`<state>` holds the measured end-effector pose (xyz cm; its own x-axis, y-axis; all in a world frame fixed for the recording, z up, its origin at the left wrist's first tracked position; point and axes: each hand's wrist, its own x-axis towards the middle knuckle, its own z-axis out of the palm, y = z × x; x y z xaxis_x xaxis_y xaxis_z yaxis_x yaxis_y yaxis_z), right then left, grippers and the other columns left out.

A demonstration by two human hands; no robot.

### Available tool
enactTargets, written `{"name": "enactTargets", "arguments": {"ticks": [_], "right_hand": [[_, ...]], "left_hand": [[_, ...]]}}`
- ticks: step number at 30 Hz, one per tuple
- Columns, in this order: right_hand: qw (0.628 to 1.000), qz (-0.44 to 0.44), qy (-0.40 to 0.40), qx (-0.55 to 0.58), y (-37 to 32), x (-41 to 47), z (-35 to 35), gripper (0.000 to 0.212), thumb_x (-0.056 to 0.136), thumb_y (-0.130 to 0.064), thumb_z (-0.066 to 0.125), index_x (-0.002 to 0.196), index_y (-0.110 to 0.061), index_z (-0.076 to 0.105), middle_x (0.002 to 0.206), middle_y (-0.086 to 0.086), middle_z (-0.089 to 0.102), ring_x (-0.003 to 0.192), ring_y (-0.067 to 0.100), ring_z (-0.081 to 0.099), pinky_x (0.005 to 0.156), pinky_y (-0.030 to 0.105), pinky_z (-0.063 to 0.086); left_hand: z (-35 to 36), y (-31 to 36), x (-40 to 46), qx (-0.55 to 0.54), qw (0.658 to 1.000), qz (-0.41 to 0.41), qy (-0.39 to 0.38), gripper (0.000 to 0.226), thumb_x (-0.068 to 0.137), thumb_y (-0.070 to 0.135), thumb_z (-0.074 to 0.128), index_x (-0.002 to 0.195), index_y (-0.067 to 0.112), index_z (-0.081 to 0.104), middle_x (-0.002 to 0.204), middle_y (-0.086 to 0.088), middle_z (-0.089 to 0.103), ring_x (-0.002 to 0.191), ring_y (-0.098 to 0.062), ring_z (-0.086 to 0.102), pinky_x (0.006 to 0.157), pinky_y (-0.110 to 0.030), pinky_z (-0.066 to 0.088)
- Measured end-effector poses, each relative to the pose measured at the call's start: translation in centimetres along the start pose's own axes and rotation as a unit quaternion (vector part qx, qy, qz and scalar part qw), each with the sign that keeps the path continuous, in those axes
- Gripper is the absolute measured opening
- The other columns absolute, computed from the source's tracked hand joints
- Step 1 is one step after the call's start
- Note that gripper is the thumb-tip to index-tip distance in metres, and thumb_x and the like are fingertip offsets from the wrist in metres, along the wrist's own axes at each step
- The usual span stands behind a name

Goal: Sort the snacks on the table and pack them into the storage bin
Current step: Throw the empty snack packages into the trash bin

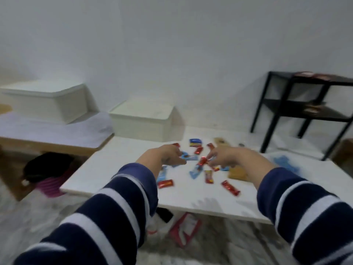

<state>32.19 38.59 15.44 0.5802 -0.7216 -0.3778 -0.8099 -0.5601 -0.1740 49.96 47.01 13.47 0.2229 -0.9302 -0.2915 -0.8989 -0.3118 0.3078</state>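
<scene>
Several small snack packets lie scattered on the white table [133, 188]: red ones such as a red packet [165, 184] at the front left, blue ones, and a tan packet [236, 174]. My left hand [168, 154] pinches a blue packet [188, 157] near the heap's left side. My right hand [229, 156] pinches a red packet [202, 161] in the middle of the heap. A white storage bin [145, 121] stands at the table's back left corner. The picture is blurred.
A second white bin [47, 100] sits on a low bench [47, 144] to the left. A black metal shelf [305, 109] stands at the back right. A blue bag [284, 163] lies at the table's right. Red packaging [184, 230] lies on the floor under the table.
</scene>
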Motion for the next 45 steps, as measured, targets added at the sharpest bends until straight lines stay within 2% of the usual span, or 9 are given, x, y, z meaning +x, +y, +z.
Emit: {"name": "enactTargets", "arguments": {"ticks": [2,4,9,12,20,27,32,37,45], "right_hand": [[1.000,0.021,0.009,0.004,5.2,-1.5,-0.8,0.047,0.093,-0.032,0.053,0.138,-0.018,0.049,0.135,0.005,0.053,0.093,0.015,0.052,0.057,0.015,0.040],[0.999,0.048,0.025,0.011,10.2,-3.2,-1.7,0.046,0.093,-0.031,0.055,0.136,-0.017,0.050,0.138,0.005,0.051,0.106,0.022,0.059,0.076,0.024,0.048],[0.991,0.102,0.074,0.055,20.8,-7.4,-4.5,0.043,0.093,-0.030,0.055,0.134,-0.019,0.051,0.137,0.004,0.051,0.107,0.020,0.053,0.080,0.023,0.037],[0.984,0.131,0.094,0.071,26.0,-8.8,-6.4,0.044,0.094,-0.031,0.054,0.136,-0.019,0.050,0.139,0.002,0.048,0.124,0.021,0.047,0.088,0.025,0.038],[0.967,0.182,0.149,0.099,36.9,-7.2,-10.9,0.044,0.095,-0.032,0.054,0.137,-0.020,0.049,0.144,0.001,0.045,0.131,0.020,0.042,0.109,0.033,0.035],[0.948,0.207,0.202,0.133,44.2,-1.4,-15.1,0.045,0.094,-0.031,0.053,0.138,-0.023,0.048,0.139,0.001,0.051,0.127,0.019,0.048,0.107,0.031,0.035],[0.920,0.205,0.273,0.190,48.8,4.2,-15.7,0.047,0.095,-0.034,0.051,0.140,-0.028,0.041,0.142,0.001,0.048,0.126,0.020,0.049,0.101,0.030,0.043],[0.908,0.192,0.329,0.176,52.8,10.1,-16.4,0.046,0.093,-0.039,0.051,0.138,-0.031,0.042,0.137,0.004,0.047,0.118,0.023,0.051,0.101,0.034,0.045],[0.928,0.143,0.337,0.065,55.8,18.6,-17.7,0.066,0.089,-0.051,0.051,0.143,-0.049,0.014,0.157,0.002,0.011,0.145,0.035,0.006,0.111,0.058,0.025]], "left_hand": [[0.6,5.3,1.8,0.001,1.000,0.030,-0.002,0.055,0.089,0.048,0.056,0.134,0.018,0.052,0.140,-0.002,0.049,0.126,-0.023,0.047,0.108,-0.035,0.036],[1.1,10.5,3.5,0.001,0.998,0.055,-0.004,0.056,0.089,0.049,0.055,0.135,0.018,0.050,0.140,-0.002,0.049,0.126,-0.023,0.047,0.107,-0.034,0.036],[1.8,21.8,6.6,-0.036,0.993,0.114,-0.006,0.053,0.090,0.043,0.057,0.135,0.014,0.050,0.139,-0.006,0.050,0.124,-0.024,0.049,0.105,-0.033,0.040],[1.3,27.2,8.6,-0.028,0.990,0.138,-0.011,0.055,0.091,0.044,0.055,0.137,0.015,0.048,0.141,-0.005,0.048,0.126,-0.024,0.047,0.104,-0.034,0.039],[-4.0,39.0,16.8,-0.018,0.971,0.228,0.069,0.046,0.093,0.039,0.055,0.130,0.013,0.054,0.134,-0.004,0.054,0.122,-0.022,0.050,0.103,-0.031,0.039],[-8.4,46.9,27.1,-0.073,0.918,0.339,0.193,0.041,0.090,0.034,0.060,0.129,0.023,0.054,0.136,0.004,0.051,0.126,-0.017,0.048,0.102,-0.029,0.038],[-9.7,50.8,33.9,-0.020,0.888,0.360,0.286,0.048,0.088,0.038,0.061,0.133,0.031,0.048,0.142,0.003,0.044,0.132,-0.019,0.039,0.106,-0.042,0.039],[-9.0,54.2,39.7,0.045,0.868,0.386,0.310,0.053,0.088,0.039,0.061,0.138,0.034,0.044,0.148,0.004,0.038,0.137,-0.019,0.033,0.111,-0.039,0.030],[-8.5,57.7,45.9,0.132,0.834,0.416,0.339,0.055,0.092,0.039,0.056,0.143,0.039,0.034,0.145,0.007,0.042,0.133,-0.016,0.040,0.108,-0.038,0.038]]}}
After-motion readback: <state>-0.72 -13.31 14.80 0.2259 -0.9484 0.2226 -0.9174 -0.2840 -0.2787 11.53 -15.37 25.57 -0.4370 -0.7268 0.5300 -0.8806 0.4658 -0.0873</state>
